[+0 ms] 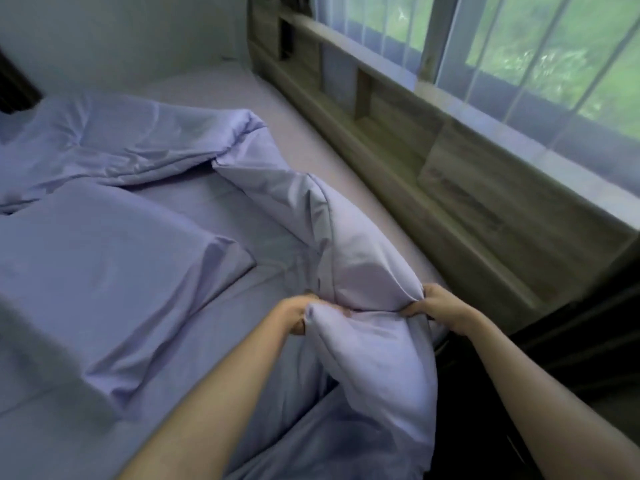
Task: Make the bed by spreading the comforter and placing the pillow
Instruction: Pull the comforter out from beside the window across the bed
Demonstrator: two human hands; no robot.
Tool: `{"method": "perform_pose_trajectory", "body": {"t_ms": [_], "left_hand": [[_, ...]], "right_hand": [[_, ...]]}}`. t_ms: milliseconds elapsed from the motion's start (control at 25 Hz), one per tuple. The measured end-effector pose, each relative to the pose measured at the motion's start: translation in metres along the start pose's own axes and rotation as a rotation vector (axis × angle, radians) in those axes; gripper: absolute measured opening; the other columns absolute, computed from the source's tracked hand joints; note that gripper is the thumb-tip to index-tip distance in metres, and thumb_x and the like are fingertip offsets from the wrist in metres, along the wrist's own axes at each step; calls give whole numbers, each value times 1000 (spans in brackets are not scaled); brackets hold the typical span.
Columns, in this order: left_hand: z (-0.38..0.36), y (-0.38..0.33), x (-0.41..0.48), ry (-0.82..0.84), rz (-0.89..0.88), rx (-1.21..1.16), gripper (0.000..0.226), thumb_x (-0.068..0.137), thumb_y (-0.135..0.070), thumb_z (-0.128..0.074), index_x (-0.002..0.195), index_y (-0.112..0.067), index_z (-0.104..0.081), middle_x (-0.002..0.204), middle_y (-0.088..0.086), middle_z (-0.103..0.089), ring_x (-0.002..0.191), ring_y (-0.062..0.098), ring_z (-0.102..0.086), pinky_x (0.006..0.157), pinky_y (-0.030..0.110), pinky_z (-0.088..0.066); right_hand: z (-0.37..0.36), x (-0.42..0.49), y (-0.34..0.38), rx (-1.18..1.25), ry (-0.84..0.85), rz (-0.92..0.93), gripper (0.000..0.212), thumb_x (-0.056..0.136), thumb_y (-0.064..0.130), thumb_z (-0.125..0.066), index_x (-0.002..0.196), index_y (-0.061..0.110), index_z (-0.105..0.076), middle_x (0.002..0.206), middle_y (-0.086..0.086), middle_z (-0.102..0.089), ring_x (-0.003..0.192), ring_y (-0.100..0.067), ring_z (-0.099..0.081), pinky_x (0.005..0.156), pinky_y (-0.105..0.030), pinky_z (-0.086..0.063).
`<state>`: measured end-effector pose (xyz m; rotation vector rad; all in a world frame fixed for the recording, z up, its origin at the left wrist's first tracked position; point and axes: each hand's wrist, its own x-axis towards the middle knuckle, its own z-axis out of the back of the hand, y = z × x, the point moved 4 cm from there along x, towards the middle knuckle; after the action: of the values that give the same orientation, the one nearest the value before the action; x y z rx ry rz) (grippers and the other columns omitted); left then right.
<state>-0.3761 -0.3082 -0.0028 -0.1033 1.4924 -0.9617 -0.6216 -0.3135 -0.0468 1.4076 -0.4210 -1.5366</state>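
A lavender comforter (349, 244) lies crumpled across the bed, bunched in folds toward the far left and rising in a ridge toward me. My left hand (296, 315) and my right hand (438, 306) both grip its near edge, held up off the mattress, with a corner hanging down between my arms. A pillow (104, 271) in the same lavender fabric lies flat on the sheet at the left, apart from my hands. The fitted sheet (242, 95) shows bare along the right side of the bed.
A wooden headboard with open shelf niches (398, 147) runs along the bed's right side. Behind it is a window with sheer curtains (519, 64). A pale wall (121, 36) closes the far end. Dark furniture (571, 358) stands by my right arm.
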Motion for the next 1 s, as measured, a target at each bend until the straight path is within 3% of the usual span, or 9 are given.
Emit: {"method": "perform_pose_trajectory", "body": {"t_ms": [120, 200, 440, 520, 640, 760, 840, 920, 1000], "left_hand": [[-74, 5, 27, 53, -42, 209, 57, 67, -34, -76, 114, -7, -59, 108, 1, -63, 92, 15, -64, 83, 31, -56], [-131, 2, 52, 108, -172, 100, 60, 54, -31, -72, 108, -5, -63, 104, 7, -67, 96, 19, -63, 96, 45, -51], [-242, -26, 91, 254, -261, 476, 34, 89, -19, -57, 116, 2, -56, 121, 20, -60, 96, 15, -48, 77, 20, -37], [-255, -34, 100, 331, -273, 497, 28, 90, -19, -55, 108, 2, -56, 107, 17, -60, 101, 23, -54, 80, 26, -34], [-270, -56, 95, 564, -222, 267, 21, 85, -25, -59, 85, -14, -41, 86, 7, -48, 83, 19, -45, 77, 28, -35], [-242, -73, 108, 279, -396, 532, 38, 92, -19, -52, 128, -6, -51, 131, 19, -54, 111, 25, -54, 98, 36, -38], [-200, -74, 120, -75, -640, 615, 43, 86, -11, -41, 123, -1, -60, 124, 19, -62, 112, 30, -61, 97, 33, -42], [-145, -60, 135, -502, -796, 686, 45, 78, -10, -43, 118, -6, -64, 116, 15, -67, 106, 30, -64, 92, 35, -47], [-86, -41, 142, -775, -589, 771, 49, 80, -17, -44, 128, -10, -55, 128, 15, -61, 115, 29, -59, 96, 38, -47]], "right_hand": [[39, 3, -46, 14, 54, -155, 33, 74, 21, -72, 106, 24, -64, 92, -1, -69, 75, -16, -59, 66, -30, -43], [65, 12, -55, 25, 110, -236, 34, 89, 37, -58, 123, 37, -52, 111, 5, -68, 97, -16, -62, 79, -34, -41], [103, 71, 7, -99, 141, -79, 75, 84, 61, -54, 147, 33, -23, 140, 10, -39, 124, -19, -47, 95, -38, -40], [93, 82, 31, -325, 209, 59, 81, 79, 56, -66, 144, 22, -31, 135, 9, -44, 118, -13, -49, 96, -31, -40], [99, 102, 43, -831, 52, 157, 46, 76, 40, -68, 111, 15, -53, 113, -6, -63, 90, -27, -61, 76, -39, -54], [135, 109, 46, -945, -339, 142, 24, 86, 10, -52, 110, 7, -51, 105, -22, -61, 91, -42, -62, 64, -37, -44], [147, 108, 39, -1189, -581, 285, 30, 83, -3, -55, 111, 9, -51, 94, -19, -61, 75, -38, -65, 51, -33, -36], [141, 109, 22, -1465, -635, 349, 30, 73, 0, -67, 95, 15, -52, 77, -10, -54, 56, -27, -56, 41, -26, -27], [130, 115, 8, -1502, -553, 353, 31, 70, -1, -69, 90, 13, -51, 78, -11, -53, 58, -27, -55, 42, -27, -31]]}}
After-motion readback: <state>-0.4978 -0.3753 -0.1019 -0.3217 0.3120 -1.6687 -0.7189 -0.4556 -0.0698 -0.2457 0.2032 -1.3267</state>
